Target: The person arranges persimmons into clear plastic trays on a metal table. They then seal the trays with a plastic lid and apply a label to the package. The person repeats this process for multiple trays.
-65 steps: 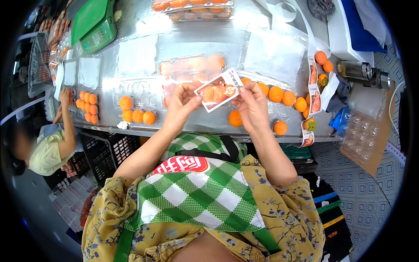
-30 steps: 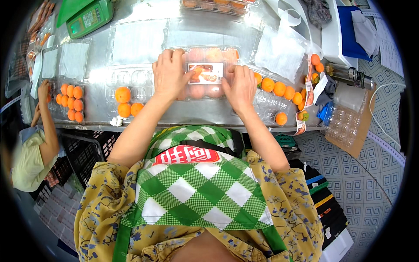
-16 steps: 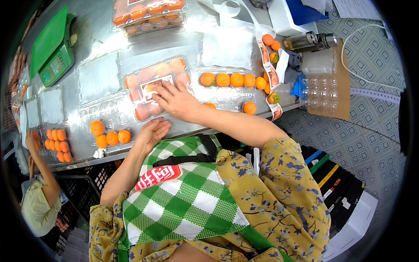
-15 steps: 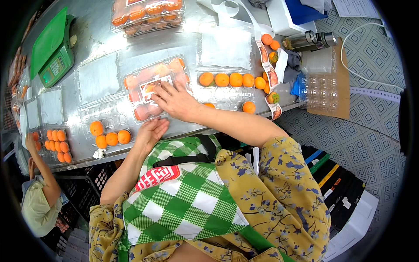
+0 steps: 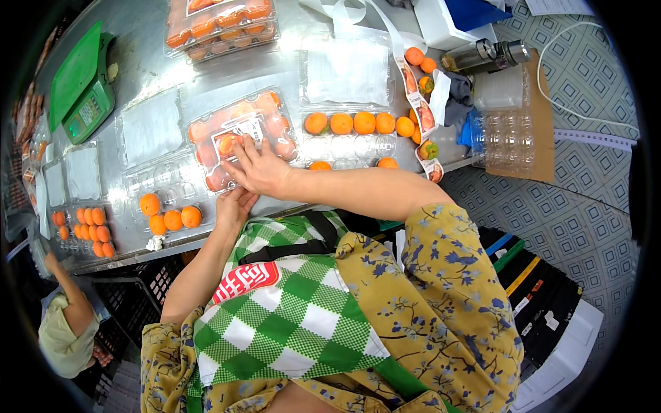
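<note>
A lidded clear plastic box of round orange fruit [image 5: 275, 126] lies on the metal table before me, with a picture label [image 5: 227, 144] on its lid. My right hand [image 5: 263, 169] rests flat on that label, fingers spread. Palm up at the box's near edge is my left hand [image 5: 235, 206], its fingers loosely stretched and partly hidden by the box and my right wrist. To the right stands an open clear tray [image 5: 351, 148] with a row of orange fruit, its lid folded back. Another open tray [image 5: 162, 182] at the left holds several fruits.
Stacked filled boxes [image 5: 224, 31] stand at the back. A green scale [image 5: 88, 113] sits far left. A strip of picture labels [image 5: 421, 110] runs down the right side, near loose fruit and a bottle [image 5: 468, 56]. Another person's arm [image 5: 72, 289] shows at the left edge.
My right hand has slid slightly down and left across the label. My left hand has drawn in, its fingers now less visible. The other person's hand has moved down from the table edge.
</note>
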A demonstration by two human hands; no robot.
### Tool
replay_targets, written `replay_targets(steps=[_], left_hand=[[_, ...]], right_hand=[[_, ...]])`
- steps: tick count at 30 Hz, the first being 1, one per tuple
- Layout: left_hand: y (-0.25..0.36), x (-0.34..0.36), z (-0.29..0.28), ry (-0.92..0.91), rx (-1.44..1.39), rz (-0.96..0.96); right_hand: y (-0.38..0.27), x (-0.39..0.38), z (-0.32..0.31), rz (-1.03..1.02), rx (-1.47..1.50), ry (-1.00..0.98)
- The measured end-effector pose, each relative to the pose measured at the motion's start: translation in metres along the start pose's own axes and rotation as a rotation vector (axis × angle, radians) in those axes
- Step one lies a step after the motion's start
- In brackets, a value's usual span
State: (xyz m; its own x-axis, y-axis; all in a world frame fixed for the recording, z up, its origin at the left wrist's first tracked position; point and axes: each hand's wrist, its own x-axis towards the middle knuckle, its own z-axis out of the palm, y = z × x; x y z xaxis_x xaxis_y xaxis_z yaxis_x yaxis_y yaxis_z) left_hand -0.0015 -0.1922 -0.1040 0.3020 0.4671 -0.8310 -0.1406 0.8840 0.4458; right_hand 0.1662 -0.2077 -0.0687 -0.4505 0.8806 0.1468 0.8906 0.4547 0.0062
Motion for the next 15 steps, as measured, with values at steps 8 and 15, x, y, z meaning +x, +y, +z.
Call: replay_targets(steps=[8, 15], left_hand=[[0.009, -0.014, 0.013, 0.043, -0.001, -0.001], [0.025, -0.027, 0.012, -0.123, 0.233, -0.184]], right_hand=[[0.021, 0.035, -0.046, 0.011, 0.355, -0.247], [0.142, 0.076, -0.103, 0.046, 0.241, 0.312]])
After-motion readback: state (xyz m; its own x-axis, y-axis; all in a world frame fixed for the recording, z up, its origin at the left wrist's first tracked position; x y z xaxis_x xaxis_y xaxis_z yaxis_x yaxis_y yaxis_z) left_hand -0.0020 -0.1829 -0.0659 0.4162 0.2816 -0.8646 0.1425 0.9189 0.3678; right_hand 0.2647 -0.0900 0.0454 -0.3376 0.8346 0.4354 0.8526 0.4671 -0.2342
